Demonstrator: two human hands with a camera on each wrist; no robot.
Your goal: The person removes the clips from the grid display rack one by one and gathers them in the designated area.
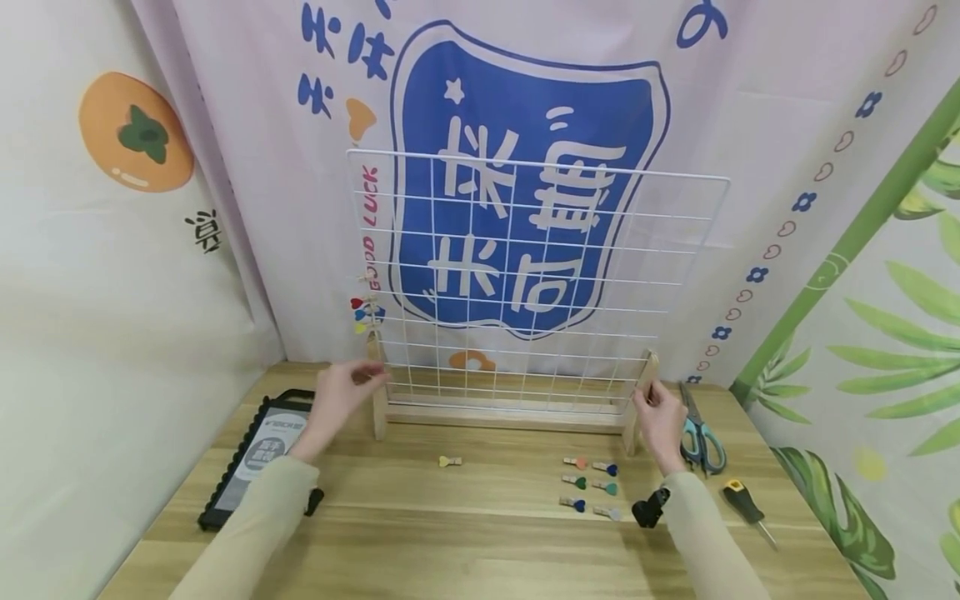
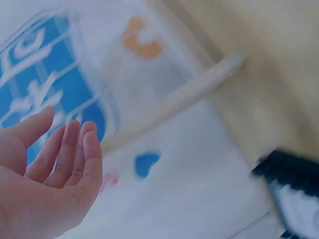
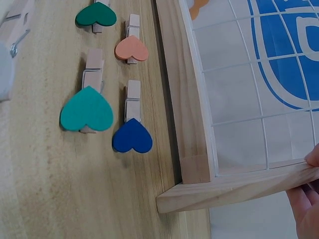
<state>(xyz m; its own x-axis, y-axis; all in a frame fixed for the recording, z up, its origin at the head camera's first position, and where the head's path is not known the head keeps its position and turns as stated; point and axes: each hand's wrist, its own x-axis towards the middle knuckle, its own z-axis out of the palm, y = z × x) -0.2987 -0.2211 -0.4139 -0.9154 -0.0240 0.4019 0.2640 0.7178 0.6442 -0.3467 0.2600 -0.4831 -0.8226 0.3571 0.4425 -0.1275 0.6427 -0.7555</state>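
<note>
A white wire grid (image 1: 540, 165) stands upright in a wooden stand (image 1: 502, 419). My right hand (image 1: 660, 421) pinches the stand's right post (image 3: 239, 191) between thumb and fingers. Close to the left post (image 1: 379, 417) is my left hand (image 1: 347, 397); the left wrist view has its fingers loosely bent and holding nothing. Small clothespins with red, blue and yellow hearts (image 1: 360, 315) sit along the grid's left edge. On the table in front of the stand lie a yellow-heart clothespin (image 1: 450, 461) and, to the right, several others, among them a teal one (image 3: 87, 112) and a dark blue one (image 3: 132, 137).
A black case with a pale label (image 1: 266, 450) lies on the table at left, partly behind my left forearm. Scissors with teal handles (image 1: 701, 442) and a screwdriver (image 1: 744, 504) lie at right. A printed cloth (image 1: 315, 208) hangs right behind the grid.
</note>
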